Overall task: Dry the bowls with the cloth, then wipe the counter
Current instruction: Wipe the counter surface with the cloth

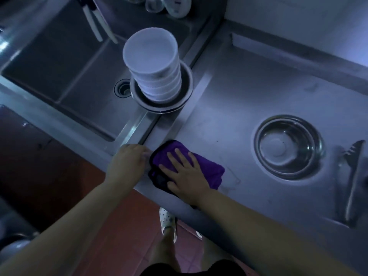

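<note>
- Both my forearms fill the lower frame, and just below centre my right hand [186, 172] lies flat on the purple cloth [209, 168], fingers spread straight and pressing, not curled round it.
- That cloth sits at the near edge of the counter [249, 96], one corner hanging over the rim. If I sweep toward myself, I judge it could slide off onto the red floor [111, 226].
- My left hand [127, 162], just left of the cloth, rests on the counter edge with its fingers bent over the rim. Whether the fingertips touch the cloth I cannot tell.
- One stack of white bowls [153, 64] stands above centre in a metal basin [187, 84] on the ledge beside the sink [59, 76]. I count about five, though the lower rims blur together. It is tall, so a wide wipe that bumps the basin could tip it into the sink.
- One steel bowl [288, 146] sits at right, well apart from the cloth.
- One pair of tongs [352, 176] lies at far right.
</note>
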Demonstrator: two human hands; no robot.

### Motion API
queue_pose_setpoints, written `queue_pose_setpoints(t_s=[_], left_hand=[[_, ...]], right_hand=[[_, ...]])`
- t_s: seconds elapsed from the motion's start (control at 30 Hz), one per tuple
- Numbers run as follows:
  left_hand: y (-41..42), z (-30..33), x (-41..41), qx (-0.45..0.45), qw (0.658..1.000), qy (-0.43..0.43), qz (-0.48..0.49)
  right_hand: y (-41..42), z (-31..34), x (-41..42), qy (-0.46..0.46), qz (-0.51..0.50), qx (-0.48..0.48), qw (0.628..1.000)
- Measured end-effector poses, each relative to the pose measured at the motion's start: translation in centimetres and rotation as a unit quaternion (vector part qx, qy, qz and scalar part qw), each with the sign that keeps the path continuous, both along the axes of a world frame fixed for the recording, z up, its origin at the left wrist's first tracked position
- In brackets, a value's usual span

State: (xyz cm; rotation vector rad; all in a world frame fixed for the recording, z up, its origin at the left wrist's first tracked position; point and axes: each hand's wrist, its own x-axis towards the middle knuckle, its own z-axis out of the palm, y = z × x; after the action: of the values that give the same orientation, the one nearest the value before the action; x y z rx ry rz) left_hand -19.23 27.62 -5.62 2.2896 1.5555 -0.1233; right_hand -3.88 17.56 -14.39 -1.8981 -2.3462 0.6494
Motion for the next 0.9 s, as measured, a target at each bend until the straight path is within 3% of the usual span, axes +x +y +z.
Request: queue_pose_setpoints(t_s=[0.33, 0.73, 0.9], left_hand=[[-1.1, 0.1, -2.4, -0.007, 0.998, -0.037, -0.048], [-4.5, 0.1, 5.6, -0.066, 0.978, -0.051, -0.193], [-5.2, 1.0, 8.4, -0.079, 0.977, -0.043, -0.192]], right_hand=[[-2.8, 0.6, -2.4, 0.001, 0.016, -0.025, 1.0], [-15.2, 2.3, 6.6, -0.004, -0.094, -0.07, 0.993], [-15.1, 3.5, 8.5, 0.029, -0.127, -0.069, 0.989]])
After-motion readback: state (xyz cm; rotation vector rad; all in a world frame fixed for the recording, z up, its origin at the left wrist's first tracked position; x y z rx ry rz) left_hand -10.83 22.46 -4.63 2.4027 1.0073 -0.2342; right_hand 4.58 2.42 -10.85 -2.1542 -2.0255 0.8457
